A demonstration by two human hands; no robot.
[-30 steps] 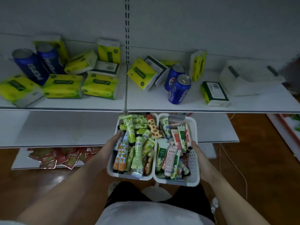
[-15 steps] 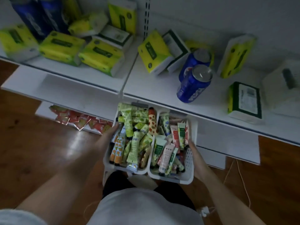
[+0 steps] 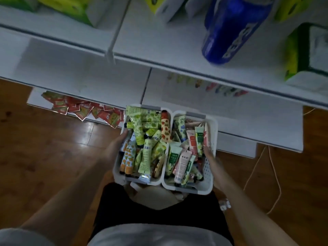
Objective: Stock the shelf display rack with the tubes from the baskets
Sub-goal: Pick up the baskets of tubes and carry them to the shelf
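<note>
Two white plastic baskets sit side by side in front of my body, both piled with small printed tubes (image 3: 148, 148). My left hand (image 3: 116, 148) grips the outer wall of the left basket (image 3: 118, 176), thumb over its rim. My right hand (image 3: 210, 157) grips the perforated outer wall of the right basket (image 3: 208, 174), thumb inside the rim. A row of coloured tubes (image 3: 209, 86) stands blurred on the middle shelf (image 3: 248, 110) under the top shelf board.
The top shelf (image 3: 159, 41) carries a blue can (image 3: 230, 31) and yellow-green tissue packs (image 3: 305, 54). Red sachets (image 3: 85, 109) lie on the bottom shelf at left. A white cable (image 3: 260, 171) trails over the wooden floor (image 3: 44, 157) at right.
My view has tilted down and closer to the shelves. The baskets, still held by both hands, have come lower, level with the middle shelf.
</note>
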